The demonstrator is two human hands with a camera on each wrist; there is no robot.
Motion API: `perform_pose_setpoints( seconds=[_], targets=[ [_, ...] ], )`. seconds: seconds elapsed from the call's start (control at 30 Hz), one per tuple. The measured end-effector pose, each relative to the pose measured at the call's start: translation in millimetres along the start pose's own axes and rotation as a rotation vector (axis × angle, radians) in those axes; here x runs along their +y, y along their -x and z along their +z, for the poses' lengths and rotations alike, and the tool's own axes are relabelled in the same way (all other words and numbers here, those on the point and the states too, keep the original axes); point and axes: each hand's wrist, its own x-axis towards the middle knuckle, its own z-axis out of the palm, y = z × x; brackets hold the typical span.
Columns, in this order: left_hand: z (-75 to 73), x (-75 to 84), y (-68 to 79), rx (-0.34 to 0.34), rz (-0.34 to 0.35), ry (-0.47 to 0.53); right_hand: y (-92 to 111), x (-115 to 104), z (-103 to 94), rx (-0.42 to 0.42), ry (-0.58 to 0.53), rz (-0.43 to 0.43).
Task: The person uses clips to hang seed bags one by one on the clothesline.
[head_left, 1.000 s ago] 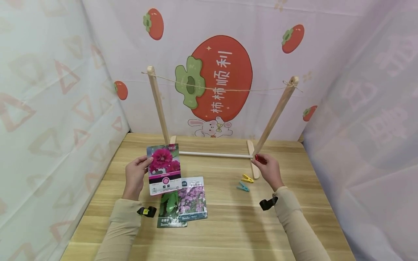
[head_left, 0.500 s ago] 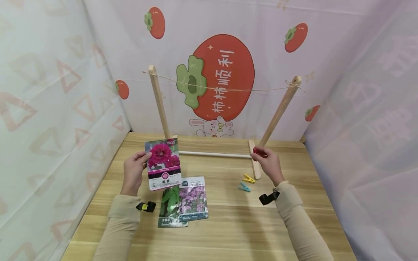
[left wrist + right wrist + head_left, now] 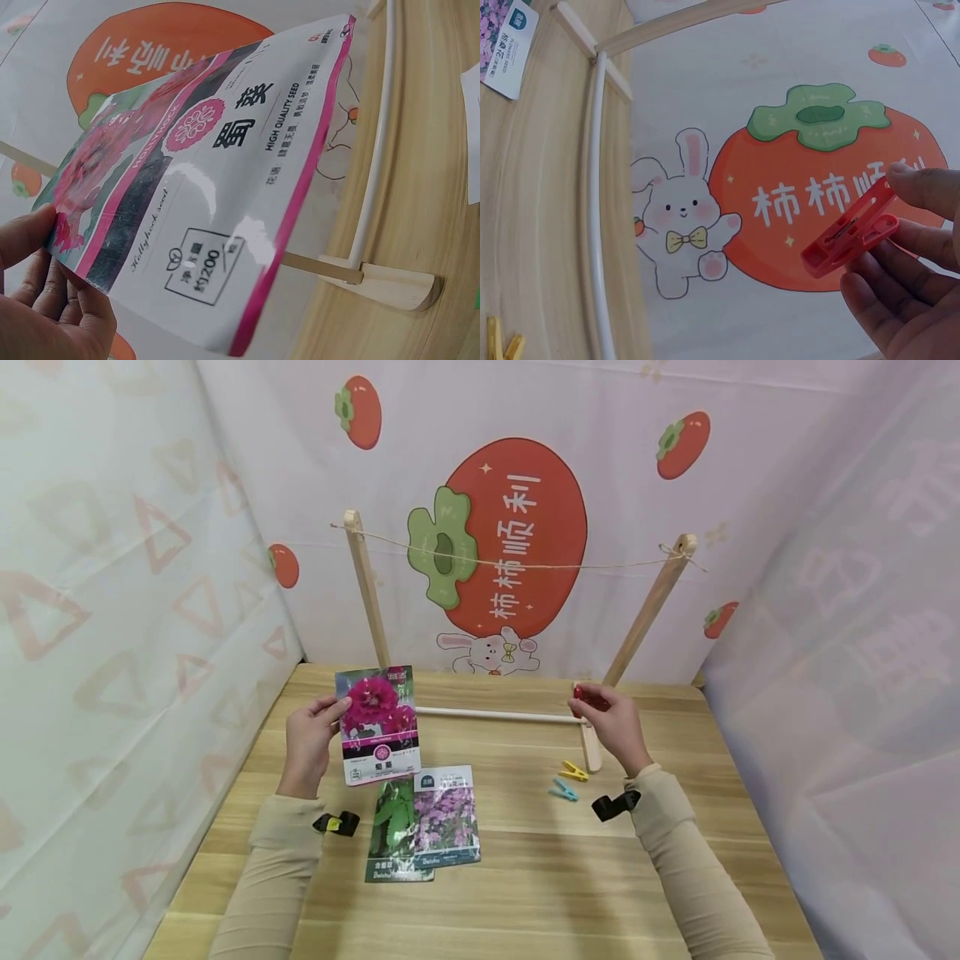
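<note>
Left hand (image 3: 308, 745) at left edge of packet (image 3: 380, 727)

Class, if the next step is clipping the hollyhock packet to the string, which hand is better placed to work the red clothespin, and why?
Probably the right hand: it pinches the red clothespin, while the left hand holds the hollyhock seed packet by its edge.

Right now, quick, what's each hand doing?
Left hand: holding the hollyhock packet by its edge.
Right hand: pinching the red clip.
</note>
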Motion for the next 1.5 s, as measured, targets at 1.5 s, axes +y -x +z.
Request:
perform_pose_setpoints(
  seconds=[1.5],
  targets=[
    [25.9,59.0,-13.8,-0.035,0.106,0.125,-30,-87,14.8,-0.009,-0.069,-0.283]
  ],
)
